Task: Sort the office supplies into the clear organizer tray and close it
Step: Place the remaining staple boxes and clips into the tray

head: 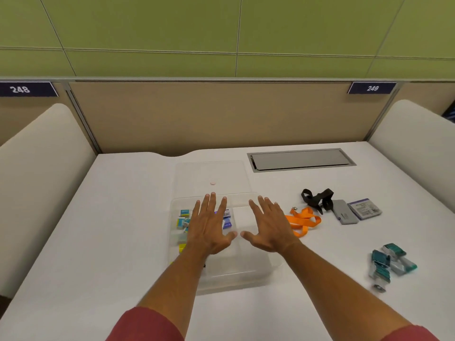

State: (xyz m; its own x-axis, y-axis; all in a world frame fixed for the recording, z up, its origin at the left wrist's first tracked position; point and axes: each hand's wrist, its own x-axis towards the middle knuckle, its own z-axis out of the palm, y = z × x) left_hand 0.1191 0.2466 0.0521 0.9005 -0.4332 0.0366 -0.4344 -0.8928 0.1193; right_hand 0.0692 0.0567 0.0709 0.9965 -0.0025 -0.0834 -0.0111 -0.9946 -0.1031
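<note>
Both arms reach fwd from bottom of frame, red sleeves at the elbows, forearms bare. Left hand [209, 227] palm down, fingers spread and straight, flat over the left half of the clear tray [256, 274]. Right hand [269, 225] same pose, palm down, fingers fanned, over the tray's right half. Thumbs point inward, tips close but apart. Neither hand grips anything; both fully open. Can't tell if palms touch the tray or hover just above it.

Tray sits mid-table [98, 242], near the front edge, its clear lid [211, 173] flipped open behind it, lying flat on the table w/ a small pink dot [212, 183] on it. Tray is open. Left compartments hold small boxes [183, 219], blue/teal/white, partly hidden by left hand; a yellow item [181, 247] nearer the front by the left wrist. Right compartments look empty as far as visible.

Right of tray, on table: orange lanyard [304, 221] just beside the right hand, black strap [317, 198] behind it, grey case [346, 214] touching a white/purple packet [365, 209]. Further right and nearer the front, well apart from tray: cluster of teal-and-clear packs [389, 263], blurred.

Grey cable hatch [300, 159] set in table behind. Beige divider w/ tags 248 [19, 89] and 249 [372, 88].
</note>
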